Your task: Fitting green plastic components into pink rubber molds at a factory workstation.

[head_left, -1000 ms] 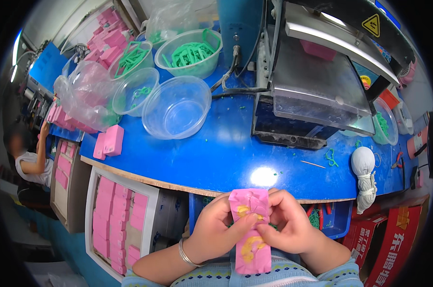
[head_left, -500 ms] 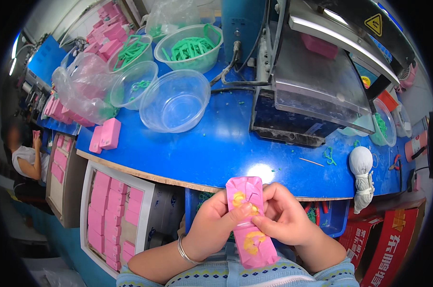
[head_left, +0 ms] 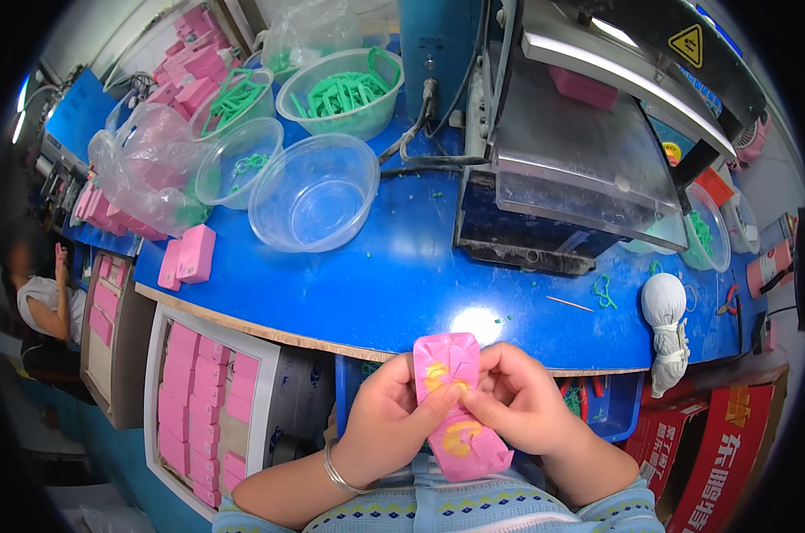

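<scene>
Between my two hands is a long pink mould-like piece [head_left: 466,461] with yellow shapes in it, held close to my body by the table's near edge. My left hand [head_left: 401,400] grips its left side, thumb pressed on the middle of its face. On the right side my right hand [head_left: 520,398] is closed on it, its thumb tip near the left one. The fingers behind the piece are partly hidden. Both forearms come up from the lower edge, a silver bangle [head_left: 334,469] on the left wrist.
A blue table [head_left: 331,289] carries a clear bowl [head_left: 315,194], a bowl of green pieces [head_left: 342,93], pink blocks [head_left: 195,253], a press-like machine [head_left: 580,169] and a white cloth-wrapped bundle [head_left: 665,329]. Below stand a box of pink blocks [head_left: 167,395] and a blue bin [head_left: 623,417]. Someone sits far left [head_left: 51,306].
The view has shifted slightly. The lower end of the pink piece has tilted up and looks shorter, while both thumbs stay pressed near its middle.
</scene>
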The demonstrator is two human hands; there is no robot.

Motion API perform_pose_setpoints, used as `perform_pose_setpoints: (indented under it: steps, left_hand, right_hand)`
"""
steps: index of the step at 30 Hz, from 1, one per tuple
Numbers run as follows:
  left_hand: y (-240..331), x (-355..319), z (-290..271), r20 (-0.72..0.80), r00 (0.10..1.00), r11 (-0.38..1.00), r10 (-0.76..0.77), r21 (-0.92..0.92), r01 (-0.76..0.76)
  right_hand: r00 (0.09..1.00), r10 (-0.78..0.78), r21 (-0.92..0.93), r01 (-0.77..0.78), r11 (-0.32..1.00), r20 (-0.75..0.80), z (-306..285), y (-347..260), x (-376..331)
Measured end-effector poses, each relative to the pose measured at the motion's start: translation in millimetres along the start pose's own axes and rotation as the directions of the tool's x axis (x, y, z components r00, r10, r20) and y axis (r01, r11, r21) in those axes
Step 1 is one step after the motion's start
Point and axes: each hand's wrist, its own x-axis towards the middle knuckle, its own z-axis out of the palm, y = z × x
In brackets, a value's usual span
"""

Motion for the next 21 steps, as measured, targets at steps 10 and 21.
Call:
perform_pose_setpoints:
  steps: [10, 21]
  left_hand:
    - [2.6, 3.4, -11.4, 0.196, 0.955, 0.790, 0.223, 0.538, -0.295]
    - [2.4, -0.1, -15.6, 0.119, 0.954, 0.898, 0.274, 0.324, -0.298]
  right_hand:
    - [0.999, -0.042, -0.131, 0.041, 0.990, -0.003, 3.6, -12.5, -1.4]
    - [0.965, -0.257, -0.291, 0.259, 0.921, 0.047, 2.4, -7.1, 1.7]
